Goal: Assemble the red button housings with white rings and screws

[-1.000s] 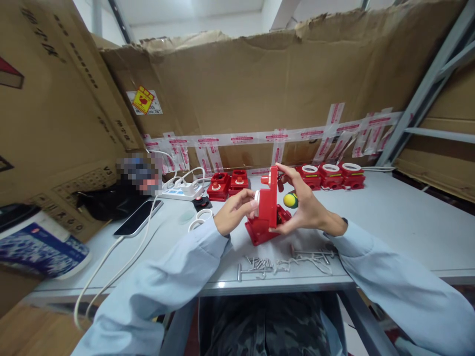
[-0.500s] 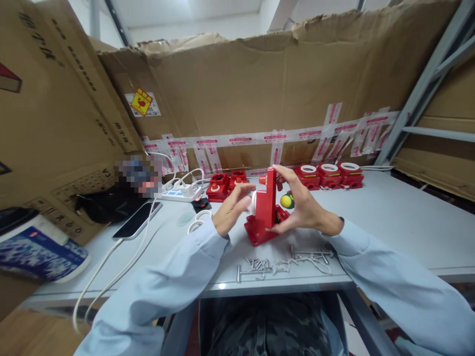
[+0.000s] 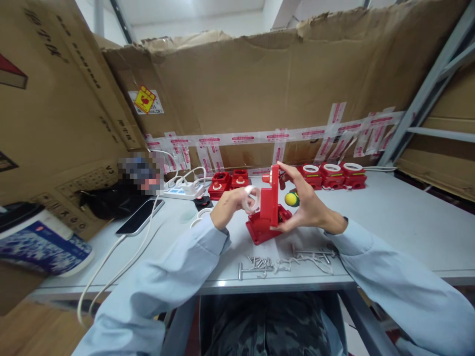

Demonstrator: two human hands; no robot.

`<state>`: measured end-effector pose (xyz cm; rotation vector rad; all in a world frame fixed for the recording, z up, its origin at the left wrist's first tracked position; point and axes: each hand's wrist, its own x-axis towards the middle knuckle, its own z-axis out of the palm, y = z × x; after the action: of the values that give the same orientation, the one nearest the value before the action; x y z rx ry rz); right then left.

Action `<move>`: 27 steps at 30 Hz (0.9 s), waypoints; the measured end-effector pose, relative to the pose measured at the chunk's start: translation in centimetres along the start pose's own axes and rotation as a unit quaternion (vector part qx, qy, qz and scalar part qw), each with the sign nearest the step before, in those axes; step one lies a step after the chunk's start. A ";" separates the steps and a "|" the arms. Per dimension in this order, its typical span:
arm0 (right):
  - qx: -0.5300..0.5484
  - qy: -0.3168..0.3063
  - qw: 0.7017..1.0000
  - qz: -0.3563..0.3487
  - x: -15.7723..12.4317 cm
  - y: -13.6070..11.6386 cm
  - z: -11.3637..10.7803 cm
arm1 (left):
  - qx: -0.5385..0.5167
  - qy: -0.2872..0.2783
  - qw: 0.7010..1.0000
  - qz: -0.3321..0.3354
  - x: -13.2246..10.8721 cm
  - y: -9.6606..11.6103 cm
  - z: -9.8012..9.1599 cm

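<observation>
My right hand (image 3: 305, 205) grips a red cover plate (image 3: 270, 198) and holds it upright on edge over a red box base (image 3: 265, 226) lying on the grey table (image 3: 389, 222). My left hand (image 3: 233, 205) pinches a white ring (image 3: 251, 196) just left of the plate, a little apart from its face. A yellow-green ball-shaped part (image 3: 291, 199) lies behind my right hand.
Loose screws and a T-handled tool (image 3: 260, 264) lie near the front edge. Red boxes stand at the back: two (image 3: 228, 182) by a white power strip (image 3: 181, 190), three with white rings (image 3: 330, 175) to the right. A phone (image 3: 139, 217) with cable lies left. Cardboard walls surround the table.
My left hand has drawn the white ring away from the plate's face, a little to the left. My right hand keeps the plate upright in the same place.
</observation>
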<state>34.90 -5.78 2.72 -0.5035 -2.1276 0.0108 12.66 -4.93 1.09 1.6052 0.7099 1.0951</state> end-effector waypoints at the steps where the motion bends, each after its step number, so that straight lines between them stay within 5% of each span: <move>1: -0.004 -0.002 1.000 -0.005 0.0 0.0 0.0 | -0.007 0.016 1.000 -0.017 0.2 0.2 -0.2; 4: -0.006 0.003 1.000 -0.004 -0.1 0.1 -0.2 | 0.106 0.033 0.994 0.018 -0.4 1.8 -1.5; 7: -0.010 0.014 1.000 0.009 -0.1 0.2 -0.2 | 0.356 0.003 0.933 0.056 -2.5 3.7 -4.3; 11: -0.011 0.014 1.000 0.017 0.0 0.0 -0.1 | 0.541 -0.069 0.837 -0.031 -6.1 3.9 -9.3; 16: -0.017 0.000 1.000 0.013 0.0 0.0 -0.1 | 0.591 -0.070 0.794 -0.125 -8.2 1.5 -13.1; 23: -0.028 -0.008 0.999 0.016 -0.1 -0.1 -0.1 | 0.587 -0.083 0.784 -0.182 -8.1 0.1 -14.2; 27: -0.006 -0.006 0.999 0.034 -0.1 -0.1 0.0 | 0.592 -0.073 0.797 -0.097 -8.0 1.8 -12.0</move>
<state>34.91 -5.92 2.66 -0.5847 -2.1230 0.0406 -1.69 -7.37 1.11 2.5116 1.5920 0.2681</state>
